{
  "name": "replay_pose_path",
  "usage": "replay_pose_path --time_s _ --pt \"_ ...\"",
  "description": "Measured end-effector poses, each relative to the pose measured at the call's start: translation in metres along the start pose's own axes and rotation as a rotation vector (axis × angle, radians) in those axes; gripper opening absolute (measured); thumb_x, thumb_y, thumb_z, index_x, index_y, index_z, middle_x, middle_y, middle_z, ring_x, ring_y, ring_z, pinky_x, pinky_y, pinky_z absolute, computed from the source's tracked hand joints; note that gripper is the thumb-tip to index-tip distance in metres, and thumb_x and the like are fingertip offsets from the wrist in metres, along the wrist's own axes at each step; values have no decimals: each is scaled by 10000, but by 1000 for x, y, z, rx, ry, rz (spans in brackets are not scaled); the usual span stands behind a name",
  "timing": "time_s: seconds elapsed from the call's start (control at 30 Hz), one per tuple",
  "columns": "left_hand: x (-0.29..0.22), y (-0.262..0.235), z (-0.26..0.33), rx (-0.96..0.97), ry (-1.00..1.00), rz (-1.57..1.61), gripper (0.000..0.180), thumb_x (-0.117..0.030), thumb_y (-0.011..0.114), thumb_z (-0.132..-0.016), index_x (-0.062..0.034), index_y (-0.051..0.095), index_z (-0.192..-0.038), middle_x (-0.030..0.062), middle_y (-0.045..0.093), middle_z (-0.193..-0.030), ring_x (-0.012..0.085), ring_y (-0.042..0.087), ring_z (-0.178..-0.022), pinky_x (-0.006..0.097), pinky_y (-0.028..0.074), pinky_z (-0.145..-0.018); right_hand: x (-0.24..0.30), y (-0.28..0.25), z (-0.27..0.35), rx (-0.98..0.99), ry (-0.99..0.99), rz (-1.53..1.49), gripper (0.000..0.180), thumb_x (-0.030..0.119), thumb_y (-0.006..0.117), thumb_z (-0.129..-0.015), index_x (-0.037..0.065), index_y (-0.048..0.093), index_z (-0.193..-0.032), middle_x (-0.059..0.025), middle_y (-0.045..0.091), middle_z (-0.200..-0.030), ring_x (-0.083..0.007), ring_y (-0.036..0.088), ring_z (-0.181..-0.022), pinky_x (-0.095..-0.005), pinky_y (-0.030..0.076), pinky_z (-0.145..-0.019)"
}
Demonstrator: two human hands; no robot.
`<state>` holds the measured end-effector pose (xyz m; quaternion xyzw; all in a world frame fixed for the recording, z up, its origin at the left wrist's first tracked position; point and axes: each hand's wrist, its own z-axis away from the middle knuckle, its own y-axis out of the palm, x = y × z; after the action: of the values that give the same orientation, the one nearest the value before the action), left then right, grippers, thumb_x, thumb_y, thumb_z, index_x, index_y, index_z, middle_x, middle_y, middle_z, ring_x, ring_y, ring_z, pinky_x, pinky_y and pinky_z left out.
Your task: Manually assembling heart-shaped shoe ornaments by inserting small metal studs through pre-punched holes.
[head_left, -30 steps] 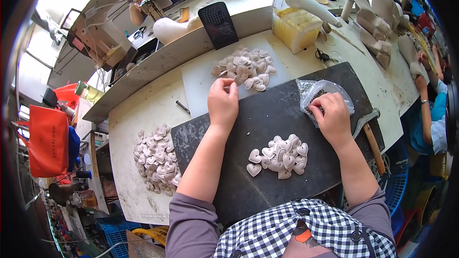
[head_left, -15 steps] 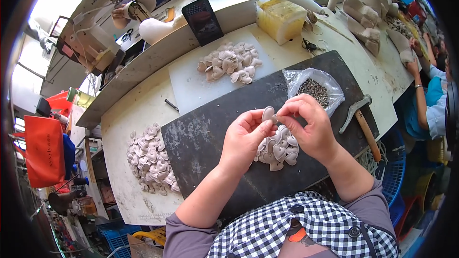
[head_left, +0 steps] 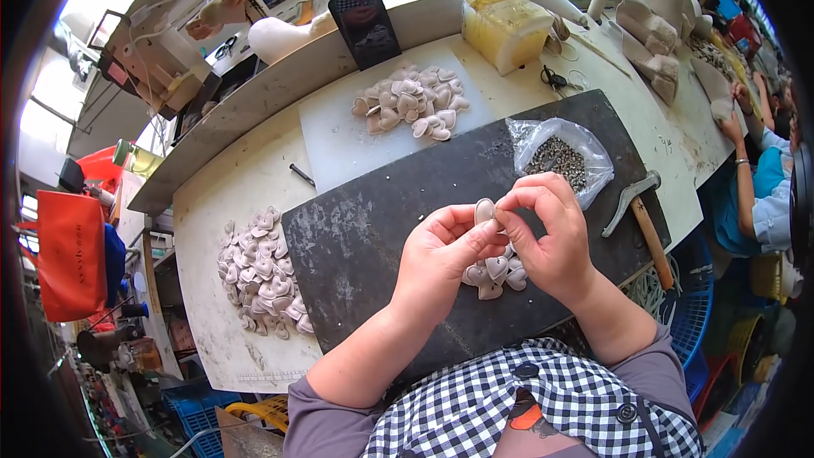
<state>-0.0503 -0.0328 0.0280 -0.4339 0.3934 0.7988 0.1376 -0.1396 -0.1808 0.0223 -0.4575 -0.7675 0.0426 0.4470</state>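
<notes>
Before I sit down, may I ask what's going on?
A person's left hand holds a pale padded piece above the black board, and the right hand pinches at it; anything held there is hidden. On the board, one pile of hearts is partly hidden; a second pile lies on the white sheet, a third pile on the table at left. A clear bag of small bits and a hammer lie at right.

The left hand (head_left: 448, 246) and right hand (head_left: 549, 233) pinch a pale padded piece (head_left: 484, 210) above a black board (head_left: 348, 250). A hammer (head_left: 652, 242) lies near a clear bag (head_left: 601, 173).
</notes>
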Motion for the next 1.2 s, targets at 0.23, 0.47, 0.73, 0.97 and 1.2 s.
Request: replay_pose_path --time_s 0.23,0.47,0.73,0.97,1.2 --pt "4 -2 -4 18 -43 49 291 -108 659 -973 48 590 -1209 136 678 -1113 196 696 -961 306 586 -865 -5 0 5 31 256 -319 142 64 751 -839 34 645 -928 -101 633 -952 -274 612 -829 -348 509 -743" --pt "1 1 -10 41 -127 167 331 -118 640 -987 48 555 -1261 116 656 -1140 161 670 -1018 283 562 -920 -13 -4 -2 48 -48 62 128 42 734 -833 29 641 -921 -95 639 -952 -288 615 -857 -371 511 -767" --pt "11 -2 -13 10 -70 63 296 -99 655 -973 41 586 -1224 123 685 -1119 168 680 -977 280 567 -872 -12 -5 -2 88 14 3 122 28 728 -825 32 633 -902 -91 635 -947 -290 612 -869 -377 507 -776" --pt "11 -3 -10 42 -40 -24 285 -90 655 -972 51 594 -1212 121 692 -1100 178 691 -946 289 568 -864 -12 -5 -7 70 -8 16 112 16 718 -828 29 634 -901 -95 630 -947 -295 608 -881 -384 504 -787" --pt "7 -5 -11 22 -50 7 279 -92 662 -967 60 601 -1194 119 695 -1087 179 693 -938 289 566 -855 -12 -9 -12 218 10 27 104 31 708 -826 35 631 -896 -92 623 -945 -301 596 -896 -389 495 -807"
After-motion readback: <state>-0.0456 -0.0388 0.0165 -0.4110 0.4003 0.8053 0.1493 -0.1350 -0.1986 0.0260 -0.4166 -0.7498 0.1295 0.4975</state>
